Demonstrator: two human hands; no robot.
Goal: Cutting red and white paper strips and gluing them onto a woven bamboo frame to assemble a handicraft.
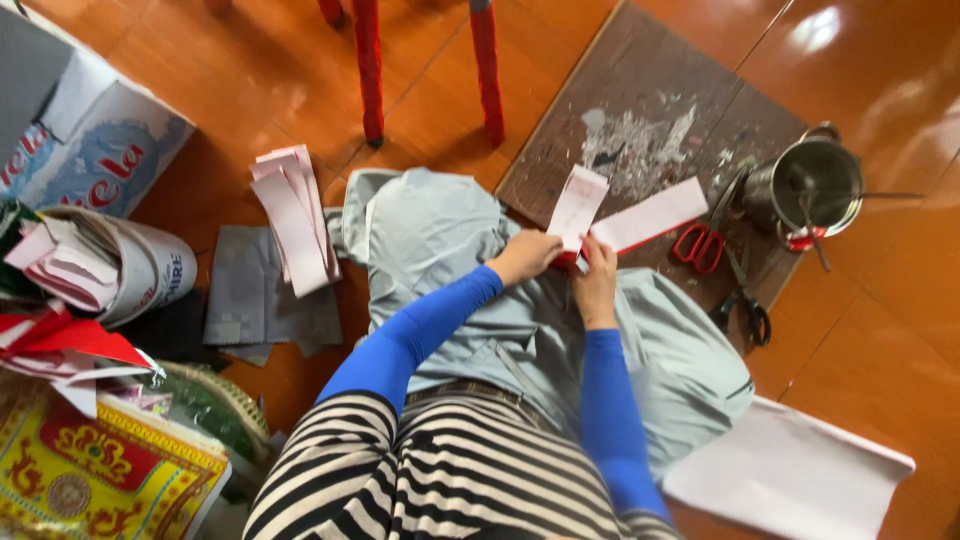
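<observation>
Paper in hand: a white paper strip (648, 214) with a red underside edge is gripped by both hands over the lap, one end folded upward as a flap (577, 203).
Left hand (527, 254): closed, fingers pinching the strip at the fold.
Right hand (596, 282): closed, thumb and fingers clamped on the strip just beside the left hand; the two hands almost touch.
Position of work: the strip extends from the hands out over the near edge of a dark wooden board (640, 100) lying on the floor.
Finished pieces, by judgement: a stack of folded strips (293, 215) lies on the floor to the left, resting on grey sheets (243, 292); these look like completed pieces, so several units appear done.
Piece in progress, by judgement: one fold is made; the long end remains flat and unfolded.
Stock remaining: a large white sheet (790, 470) lies uncut at lower right; more paper sits in a roll-shaped bundle (110, 262) at far left.
Tools: red-handled scissors (703, 240) and black-handled scissors (748, 305) lie idle on the board, well apart from the hands.
Pot: a metal pot (815, 180) with a stick in it stands at the board's far corner; contents cannot be told.
Board condition: dried whitish residue (640, 140) and scraps on the middle of the board.
Lap cover: a pale blue cloth (450, 240) is spread beneath the work.
</observation>
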